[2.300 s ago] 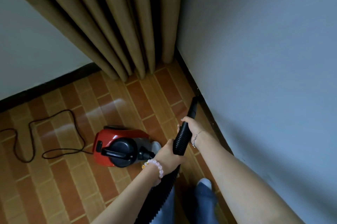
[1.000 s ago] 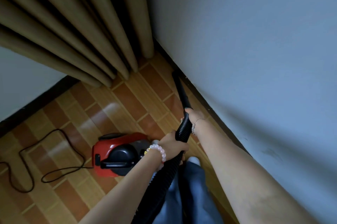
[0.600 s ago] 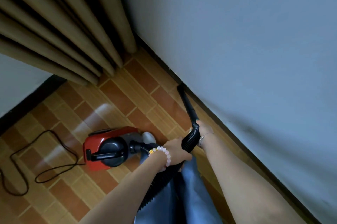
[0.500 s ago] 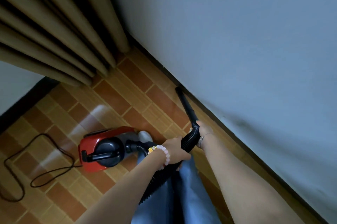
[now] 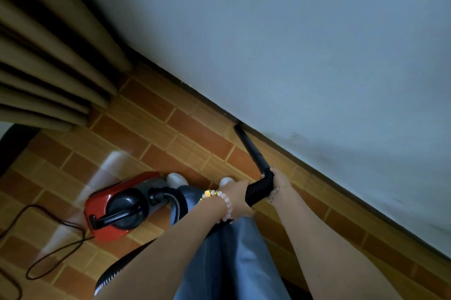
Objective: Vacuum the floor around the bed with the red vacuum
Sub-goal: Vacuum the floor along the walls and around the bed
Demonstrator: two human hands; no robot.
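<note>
The red vacuum (image 5: pixel 111 204) with its black handle lies on the tiled floor at the lower left. Its ribbed black hose (image 5: pixel 256 189) runs up to a narrow black nozzle (image 5: pixel 250 147), whose tip touches the dark strip at the foot of the pale surface on the right. My left hand (image 5: pixel 235 196), with a bead bracelet at the wrist, grips the hose from the left. My right hand (image 5: pixel 279 182) holds the hose's bend where the nozzle begins.
The large pale blue-grey surface (image 5: pixel 317 55) fills the right and top, with a dark base strip (image 5: pixel 305 165). Brown curtains (image 5: pixel 48 55) hang at the upper left. The vacuum's black cord (image 5: pixel 48 253) loops on the brick-pattern floor (image 5: pixel 156 128). My jeans and pale shoes are below.
The nozzle slid back along the base strip, away from the curtain corner. My view swung right, and the vacuum body trails closer to my feet.
</note>
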